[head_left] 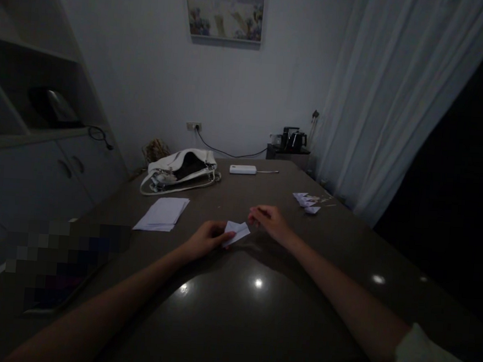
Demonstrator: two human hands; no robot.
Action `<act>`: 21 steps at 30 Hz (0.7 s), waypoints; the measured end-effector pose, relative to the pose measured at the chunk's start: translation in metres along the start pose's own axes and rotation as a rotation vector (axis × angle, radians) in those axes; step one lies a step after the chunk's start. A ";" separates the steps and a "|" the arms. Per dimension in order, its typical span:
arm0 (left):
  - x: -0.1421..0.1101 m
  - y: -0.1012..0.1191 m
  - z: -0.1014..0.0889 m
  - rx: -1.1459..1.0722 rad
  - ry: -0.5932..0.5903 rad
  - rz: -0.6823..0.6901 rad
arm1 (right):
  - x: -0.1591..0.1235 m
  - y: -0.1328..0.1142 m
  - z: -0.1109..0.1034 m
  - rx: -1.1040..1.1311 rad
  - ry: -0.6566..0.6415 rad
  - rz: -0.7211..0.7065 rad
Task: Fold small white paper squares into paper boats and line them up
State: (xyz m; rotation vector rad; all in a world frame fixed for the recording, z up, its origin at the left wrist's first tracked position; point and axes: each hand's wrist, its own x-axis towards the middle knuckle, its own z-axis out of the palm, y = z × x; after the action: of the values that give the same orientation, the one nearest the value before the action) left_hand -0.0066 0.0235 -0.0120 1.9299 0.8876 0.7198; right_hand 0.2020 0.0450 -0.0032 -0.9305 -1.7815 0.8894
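Note:
My left hand (209, 237) pinches a small folded piece of white paper (238, 231) between thumb and fingers, just above the table. The paper shows a crease, and its pointed right end sticks out past my fingertips. To the right of it, my right hand (272, 222) hovers with its fingers loosely bent. It is apart from the paper, and I make out nothing in it. Left of my hands lies a stack of white paper sheets (162, 214). Several small folded paper pieces (306, 202) lie in a row at the right side of the table.
A white handbag (182, 168) lies open at the back left of the dark glossy table (224, 312). Near the far edge is a white box-shaped device (243, 169) with a short cable. Beyond the table, a black kettle (297, 140) stands on a small cabinet. A curtain (379, 102) hangs at right.

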 end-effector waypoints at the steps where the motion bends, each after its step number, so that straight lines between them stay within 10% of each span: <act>1: 0.000 0.001 0.000 -0.011 -0.001 0.002 | -0.002 -0.001 0.003 0.004 -0.054 -0.005; 6: -0.001 0.003 0.003 -0.039 -0.019 0.005 | -0.012 0.002 0.017 -0.118 -0.223 -0.019; 21: 0.001 0.005 0.002 -0.052 0.126 -0.018 | -0.004 0.004 0.007 0.033 -0.060 0.019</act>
State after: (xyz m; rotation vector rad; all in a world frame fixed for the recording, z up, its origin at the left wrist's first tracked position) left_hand -0.0035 0.0217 -0.0085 1.8448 0.9529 0.8526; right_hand 0.1973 0.0420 -0.0107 -0.9090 -1.8065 0.9653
